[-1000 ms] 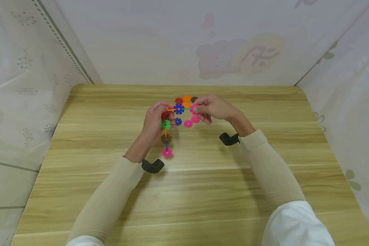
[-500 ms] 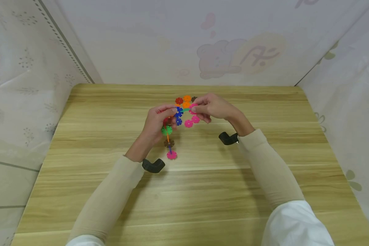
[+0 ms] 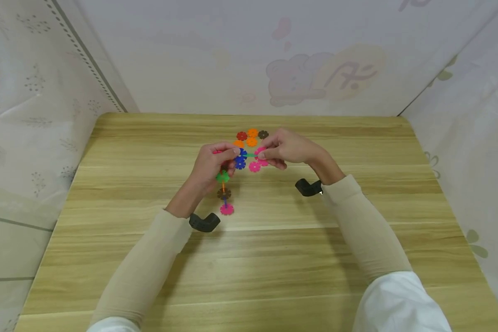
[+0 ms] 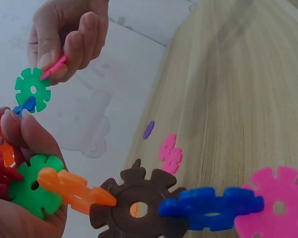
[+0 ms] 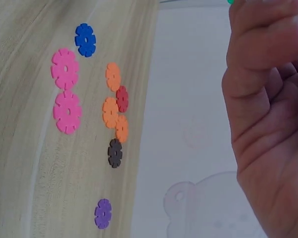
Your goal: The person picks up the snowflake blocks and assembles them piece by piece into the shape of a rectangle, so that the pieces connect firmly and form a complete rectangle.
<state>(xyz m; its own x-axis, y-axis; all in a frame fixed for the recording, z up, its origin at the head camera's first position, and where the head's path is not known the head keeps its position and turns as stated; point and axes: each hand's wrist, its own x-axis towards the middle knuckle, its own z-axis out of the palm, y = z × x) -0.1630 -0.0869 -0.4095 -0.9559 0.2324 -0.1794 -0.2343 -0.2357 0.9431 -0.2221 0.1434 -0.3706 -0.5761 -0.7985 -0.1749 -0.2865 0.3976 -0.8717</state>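
Several notched plastic discs are slotted together into a chain. My left hand (image 3: pixel 209 163) pinches a blue disc (image 4: pixel 25 105) at thumb and fingertip. A green disc (image 4: pixel 33 89) joins that blue one to a pink disc (image 4: pixel 54 67), which my right hand (image 3: pixel 293 147) pinches. Below the left hand trails the rest: another green disc (image 4: pixel 24 193), an orange disc (image 4: pixel 79 188), a brown disc (image 4: pixel 114 218), a blue disc (image 4: pixel 188 207) and a pink end disc (image 4: pixel 256 220). An orange and a red piece are partly hidden by the left fingers.
Loose discs lie on the wooden table (image 3: pixel 274 267) under and beyond the hands: a blue disc (image 5: pixel 79 39), pink discs (image 5: pixel 59 82), orange discs (image 5: pixel 107 111), a red disc (image 5: pixel 122 94), a dark brown disc (image 5: pixel 111 159) and a purple disc (image 5: pixel 100 219). A patterned wall sheet (image 3: pixel 191 69) stands behind.
The left hand's grip has shifted rightward onto the blue disc. The chain's hanging end swung right, then back left. The right hand still holds the pink disc, slightly lower.
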